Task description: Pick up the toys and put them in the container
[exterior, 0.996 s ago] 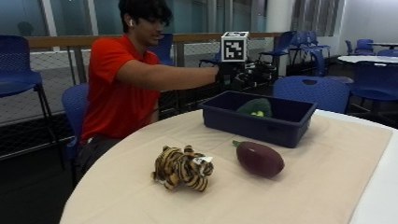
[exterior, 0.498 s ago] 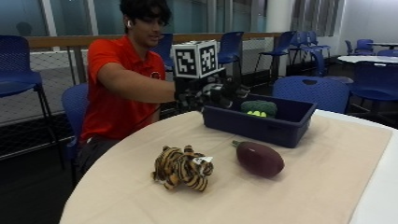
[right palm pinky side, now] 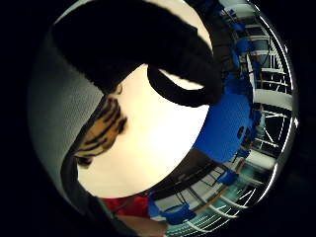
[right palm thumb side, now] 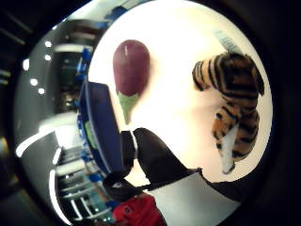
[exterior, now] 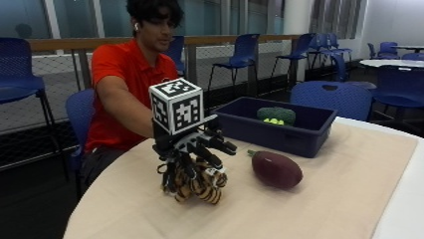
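Your gloved right hand [exterior: 192,159] hangs directly over the striped tiger toy [exterior: 197,182], which lies on the table [exterior: 344,199] near the edge closest to you. Your fingers [exterior: 211,158] point down, spread and only slightly curled, with their tips at the toy's back; I cannot tell whether they touch it, and they are not clamped on it. The purple eggplant toy [exterior: 275,169] lies just beside the tiger, toward the middle of the table. Behind it, at the far edge, stands the blue container [exterior: 291,133], holding a green toy [exterior: 276,115].
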`<state>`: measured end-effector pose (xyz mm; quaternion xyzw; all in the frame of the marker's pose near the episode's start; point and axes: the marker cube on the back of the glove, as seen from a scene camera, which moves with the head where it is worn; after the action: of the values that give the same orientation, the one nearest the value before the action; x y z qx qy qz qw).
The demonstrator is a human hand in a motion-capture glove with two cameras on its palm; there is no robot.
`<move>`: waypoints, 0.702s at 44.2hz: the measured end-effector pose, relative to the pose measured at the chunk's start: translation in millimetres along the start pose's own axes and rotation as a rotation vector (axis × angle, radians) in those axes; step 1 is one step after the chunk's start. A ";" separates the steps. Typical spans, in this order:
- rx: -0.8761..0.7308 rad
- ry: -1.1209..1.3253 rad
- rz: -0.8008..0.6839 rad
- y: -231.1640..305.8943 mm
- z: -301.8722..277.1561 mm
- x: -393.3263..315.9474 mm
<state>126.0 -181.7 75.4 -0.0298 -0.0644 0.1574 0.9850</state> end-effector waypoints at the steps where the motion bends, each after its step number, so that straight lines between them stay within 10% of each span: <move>1: -0.006 0.005 0.000 -0.4 2.8 0.9; 31: -0.036 0.080 0.059 2.9 62.6 10.9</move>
<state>126.8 -173.1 138.4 -0.0556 -0.0269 0.1837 0.9810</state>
